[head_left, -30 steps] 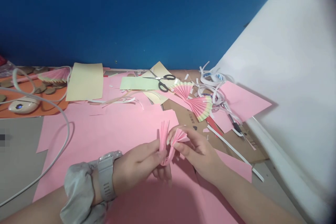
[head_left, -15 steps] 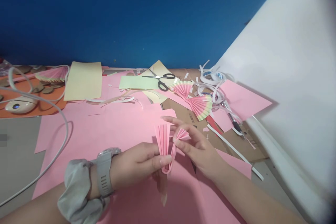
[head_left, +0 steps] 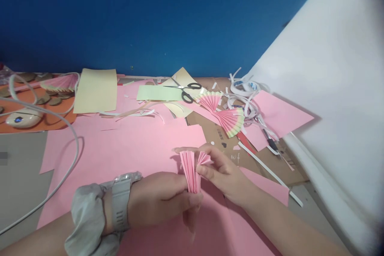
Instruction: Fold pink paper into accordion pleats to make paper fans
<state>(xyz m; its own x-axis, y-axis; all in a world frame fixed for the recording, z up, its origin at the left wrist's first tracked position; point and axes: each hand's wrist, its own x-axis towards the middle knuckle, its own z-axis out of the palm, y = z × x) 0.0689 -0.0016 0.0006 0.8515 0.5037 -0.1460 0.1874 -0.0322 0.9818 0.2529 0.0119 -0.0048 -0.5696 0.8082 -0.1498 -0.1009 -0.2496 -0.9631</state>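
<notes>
Between my hands, above the pink sheets, is a pleated pink paper [head_left: 189, 170] bent double, its folded ends pointing away from me. My left hand [head_left: 168, 198], with a grey watch [head_left: 121, 200] and a grey scrunchie [head_left: 87, 220] at the wrist, pinches it near the bend. My right hand [head_left: 223, 172] has thumb and fingers closed on its right part, where the pleats fan out a little at the top. The bend itself is hidden behind my left thumb. Beyond my hands lies a finished-looking pleated pink paper bow [head_left: 222, 114] with yellow-green edges.
Pink sheets [head_left: 135, 140] cover the table's middle. Black-handled scissors [head_left: 186, 90] lie on a green paper strip [head_left: 159, 93]. Yellow paper [head_left: 96, 91] stands back left, near a white glue gun [head_left: 24, 118] and its cable. Paper strips, a pen [head_left: 271, 142] and cardboard [head_left: 264, 164] are at right.
The two halves of the pleated paper have come closer together. My left hand has turned and moved slightly right over the bend; my right hand has shifted a little lower.
</notes>
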